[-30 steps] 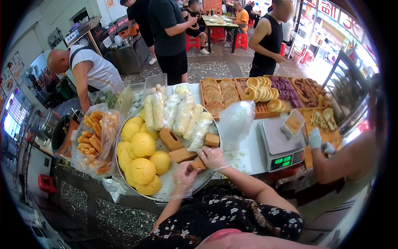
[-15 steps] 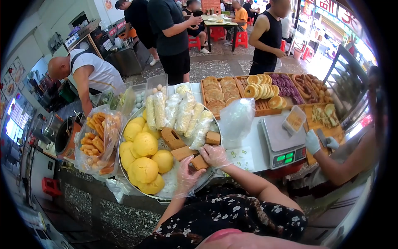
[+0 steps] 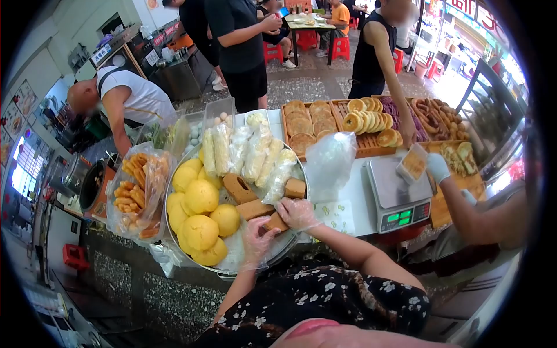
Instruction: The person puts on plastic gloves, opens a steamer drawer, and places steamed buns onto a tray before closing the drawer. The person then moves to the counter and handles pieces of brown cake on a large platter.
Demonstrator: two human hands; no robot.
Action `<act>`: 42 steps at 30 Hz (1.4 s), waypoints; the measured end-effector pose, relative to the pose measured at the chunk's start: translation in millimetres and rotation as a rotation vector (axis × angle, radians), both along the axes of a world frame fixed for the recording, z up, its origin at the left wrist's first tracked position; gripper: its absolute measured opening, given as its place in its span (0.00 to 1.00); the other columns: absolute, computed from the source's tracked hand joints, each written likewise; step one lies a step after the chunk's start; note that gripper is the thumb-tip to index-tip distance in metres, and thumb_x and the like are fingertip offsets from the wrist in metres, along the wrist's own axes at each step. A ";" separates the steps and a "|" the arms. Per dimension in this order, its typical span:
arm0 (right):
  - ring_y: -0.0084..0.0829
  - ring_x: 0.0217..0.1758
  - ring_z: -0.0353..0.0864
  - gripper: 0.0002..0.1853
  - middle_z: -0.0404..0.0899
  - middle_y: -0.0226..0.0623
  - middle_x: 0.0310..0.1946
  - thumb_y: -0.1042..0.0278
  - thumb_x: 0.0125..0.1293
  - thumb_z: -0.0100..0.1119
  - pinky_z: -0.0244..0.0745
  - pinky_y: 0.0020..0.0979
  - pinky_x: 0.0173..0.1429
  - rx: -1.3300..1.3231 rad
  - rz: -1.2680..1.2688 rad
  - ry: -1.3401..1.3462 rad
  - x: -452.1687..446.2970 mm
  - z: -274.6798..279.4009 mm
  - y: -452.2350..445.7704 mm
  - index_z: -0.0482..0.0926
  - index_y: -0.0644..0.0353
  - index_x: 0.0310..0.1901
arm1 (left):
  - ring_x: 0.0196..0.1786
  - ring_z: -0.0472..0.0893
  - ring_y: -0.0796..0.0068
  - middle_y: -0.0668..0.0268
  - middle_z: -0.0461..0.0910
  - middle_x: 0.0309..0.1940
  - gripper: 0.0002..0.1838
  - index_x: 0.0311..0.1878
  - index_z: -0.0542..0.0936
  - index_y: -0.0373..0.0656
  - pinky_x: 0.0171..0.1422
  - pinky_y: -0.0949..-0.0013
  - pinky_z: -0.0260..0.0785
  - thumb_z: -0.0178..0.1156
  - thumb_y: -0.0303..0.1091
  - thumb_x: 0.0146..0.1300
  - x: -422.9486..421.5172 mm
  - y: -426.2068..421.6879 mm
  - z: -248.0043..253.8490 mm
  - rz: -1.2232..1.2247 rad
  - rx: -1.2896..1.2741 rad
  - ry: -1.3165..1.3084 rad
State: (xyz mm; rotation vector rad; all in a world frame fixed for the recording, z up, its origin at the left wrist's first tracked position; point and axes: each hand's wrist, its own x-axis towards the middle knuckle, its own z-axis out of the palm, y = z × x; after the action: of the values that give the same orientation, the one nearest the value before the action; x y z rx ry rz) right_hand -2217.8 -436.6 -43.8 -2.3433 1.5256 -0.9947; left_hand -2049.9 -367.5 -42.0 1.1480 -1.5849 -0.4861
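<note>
Both my hands wear clear plastic gloves and meet over a large round metal tray (image 3: 304, 174). My left hand (image 3: 257, 240) has its fingers curled against the near side of a brown sponge cake piece (image 3: 277, 221). From the right, my right hand (image 3: 297, 214) grips the same piece. Longer brown cake blocks (image 3: 254, 209) lie just beyond it, and one block (image 3: 238, 189) has a dark hollow. A small brown block (image 3: 295, 187) rests by the tray's right rim. Round yellow buns (image 3: 202, 196) fill the left side. Plastic-wrapped corn cobs (image 3: 255, 156) lie at the back.
Fried dough sticks (image 3: 132, 191) sit bagged at left. A plastic bag (image 3: 331, 159), a scale (image 3: 394, 188) and a clear food container (image 3: 413, 163) stand to the right. Wooden trays of flatbreads (image 3: 301, 124) line the back. A co-worker's gloved hand (image 3: 438, 167) is beside the container.
My hands stay on the cake piece with little movement. Across the counter, a person in black has stretched an arm down towards the container. The co-worker's gloved hand has shifted up beside it.
</note>
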 end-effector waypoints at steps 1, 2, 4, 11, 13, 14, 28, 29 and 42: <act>0.48 0.20 0.79 0.13 0.78 0.44 0.18 0.57 0.68 0.56 0.74 0.45 0.25 -0.001 0.002 0.001 -0.3 1.9 -1.3 0.77 0.54 0.28 | 0.43 0.81 0.66 0.62 0.82 0.42 0.21 0.44 0.82 0.42 0.45 0.68 0.73 0.76 0.40 0.50 -0.2 -1.9 -0.4 0.009 -0.021 -0.011; 0.47 0.19 0.79 0.14 0.78 0.43 0.17 0.56 0.68 0.56 0.74 0.44 0.25 -0.029 -0.015 -0.012 0.4 2.6 -0.3 0.77 0.53 0.27 | 0.43 0.81 0.66 0.62 0.82 0.42 0.21 0.44 0.82 0.42 0.45 0.68 0.73 0.76 0.40 0.50 -0.3 -2.9 -1.0 0.011 -0.027 -0.013; 0.46 0.18 0.79 0.15 0.77 0.42 0.16 0.56 0.68 0.55 0.74 0.44 0.25 -0.059 -0.030 -0.020 1.2 -1.6 0.1 0.76 0.53 0.25 | 0.43 0.81 0.66 0.62 0.82 0.41 0.20 0.44 0.82 0.42 0.46 0.68 0.73 0.76 0.40 0.51 -0.8 -1.4 -0.1 0.013 0.006 -0.023; 0.46 0.18 0.79 0.14 0.77 0.42 0.16 0.57 0.67 0.57 0.74 0.45 0.25 -0.084 0.007 -0.075 0.9 -3.7 -1.4 0.76 0.53 0.25 | 0.43 0.81 0.66 0.61 0.82 0.42 0.21 0.45 0.81 0.41 0.47 0.68 0.73 0.75 0.41 0.53 -6.3 0.3 7.6 0.080 -0.020 -0.034; 0.50 0.22 0.80 0.12 0.78 0.46 0.18 0.57 0.68 0.57 0.74 0.48 0.28 -0.011 0.002 -0.086 0.8 -0.2 2.0 0.78 0.54 0.29 | 0.44 0.80 0.67 0.61 0.81 0.45 0.26 0.51 0.79 0.40 0.47 0.68 0.73 0.76 0.42 0.52 -6.3 1.9 5.9 0.080 -0.023 -0.088; 0.50 0.22 0.80 0.12 0.78 0.46 0.18 0.57 0.68 0.57 0.74 0.48 0.28 -0.007 0.011 -0.085 1.3 -0.6 2.2 0.78 0.54 0.29 | 0.44 0.80 0.67 0.61 0.81 0.45 0.26 0.51 0.79 0.40 0.47 0.68 0.73 0.76 0.42 0.52 -7.9 2.9 4.6 0.089 -0.020 -0.086; 0.47 0.19 0.79 0.14 0.77 0.44 0.16 0.58 0.66 0.58 0.73 0.45 0.24 -0.085 0.000 -0.107 3.9 -3.0 -2.0 0.76 0.54 0.24 | 0.60 0.77 0.54 0.52 0.75 0.59 0.45 0.68 0.64 0.41 0.63 0.60 0.69 0.77 0.40 0.48 -5.3 0.9 -5.7 -0.089 0.350 -0.080; 0.47 0.19 0.79 0.14 0.77 0.44 0.16 0.58 0.66 0.58 0.73 0.45 0.24 -0.089 -0.011 -0.121 3.7 -2.6 -2.1 0.76 0.54 0.24 | 0.60 0.77 0.56 0.52 0.76 0.59 0.45 0.67 0.65 0.40 0.64 0.61 0.69 0.78 0.39 0.47 -5.7 0.9 -2.7 -0.085 0.404 -0.089; 0.50 0.21 0.79 0.11 0.78 0.46 0.17 0.60 0.65 0.61 0.73 0.46 0.27 -0.032 0.024 -0.121 1.1 2.1 -1.1 0.78 0.56 0.27 | 0.60 0.77 0.54 0.52 0.76 0.58 0.48 0.69 0.63 0.41 0.64 0.60 0.69 0.78 0.40 0.45 -4.7 -1.0 -2.0 -0.098 0.341 -0.177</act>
State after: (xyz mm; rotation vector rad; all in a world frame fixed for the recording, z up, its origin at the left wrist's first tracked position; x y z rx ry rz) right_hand -2216.7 -437.7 -41.7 -2.2710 1.4443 -1.1410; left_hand -2054.6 -368.5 -44.0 1.4037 -1.7614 -0.7587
